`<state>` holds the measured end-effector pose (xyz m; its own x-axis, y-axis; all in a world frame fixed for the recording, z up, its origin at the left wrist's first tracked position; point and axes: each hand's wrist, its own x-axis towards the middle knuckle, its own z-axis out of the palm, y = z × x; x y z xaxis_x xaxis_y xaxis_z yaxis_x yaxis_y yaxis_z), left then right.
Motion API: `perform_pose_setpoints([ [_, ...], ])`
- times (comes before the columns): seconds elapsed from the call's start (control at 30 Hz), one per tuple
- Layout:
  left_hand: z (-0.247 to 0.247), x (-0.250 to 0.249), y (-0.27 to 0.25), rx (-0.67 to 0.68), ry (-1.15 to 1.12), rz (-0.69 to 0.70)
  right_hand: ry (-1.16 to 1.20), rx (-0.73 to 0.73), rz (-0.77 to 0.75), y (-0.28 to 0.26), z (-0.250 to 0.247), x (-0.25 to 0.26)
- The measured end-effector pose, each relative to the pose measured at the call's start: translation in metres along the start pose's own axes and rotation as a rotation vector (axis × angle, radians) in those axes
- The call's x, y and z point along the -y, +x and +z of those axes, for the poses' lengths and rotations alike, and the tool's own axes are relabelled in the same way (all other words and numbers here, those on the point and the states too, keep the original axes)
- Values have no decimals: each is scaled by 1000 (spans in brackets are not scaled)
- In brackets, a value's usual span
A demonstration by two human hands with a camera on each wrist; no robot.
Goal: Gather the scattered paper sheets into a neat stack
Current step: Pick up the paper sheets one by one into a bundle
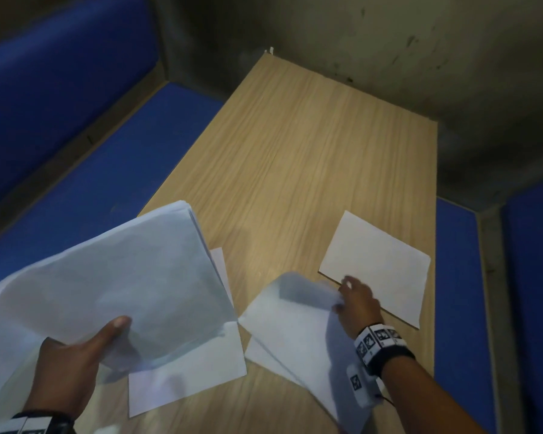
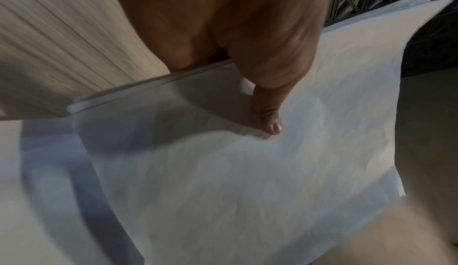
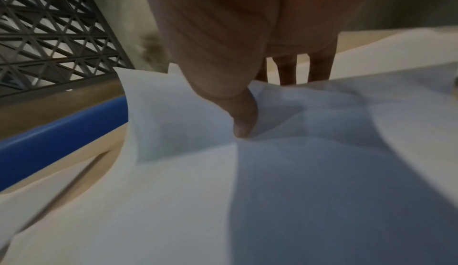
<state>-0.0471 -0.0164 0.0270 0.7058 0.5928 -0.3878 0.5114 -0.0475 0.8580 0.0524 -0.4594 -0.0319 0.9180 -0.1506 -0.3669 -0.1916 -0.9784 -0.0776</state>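
My left hand [image 1: 85,355] holds a stack of several white sheets [image 1: 123,277] lifted above the near left of the wooden table [image 1: 295,145], thumb on top; the left wrist view shows that thumb [image 2: 267,120] pressed on the stack [image 2: 247,171]. My right hand [image 1: 355,302] pinches the far edge of a loose sheet [image 1: 295,324], which is lifted and curled; the right wrist view shows its thumb [image 3: 244,124] on the paper [image 3: 272,190] and fingers behind. Another sheet [image 1: 185,380] lies flat under the stack. One sheet [image 1: 380,267] lies apart at the right.
Blue cushioned benches flank the table, one on the left [image 1: 91,170] and one on the right [image 1: 458,292]. A stained grey wall [image 1: 389,42] stands beyond the table's far end. A dark lattice panel [image 3: 49,34] shows in the right wrist view.
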Motion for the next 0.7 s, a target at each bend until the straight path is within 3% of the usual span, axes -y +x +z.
perform_pose_setpoints([
  [0.07, 3, 3, 2, 4, 14, 15, -18, 7, 61, 12, -12, -14],
  [0.2, 11, -2, 0, -16, 9, 38, 83, 177, 68, 24, -21, -26],
  [0.4, 14, 25, 16, -47, -49, 25, 189, 89, -34, 40, -19, -37],
  [0.47, 13, 45, 26, -20, -56, -12, 140, 27, -70, 48, -15, -44],
  [0.7, 23, 9, 7, 21, -17, 45, -308, 47, -150, 99, -18, -49],
])
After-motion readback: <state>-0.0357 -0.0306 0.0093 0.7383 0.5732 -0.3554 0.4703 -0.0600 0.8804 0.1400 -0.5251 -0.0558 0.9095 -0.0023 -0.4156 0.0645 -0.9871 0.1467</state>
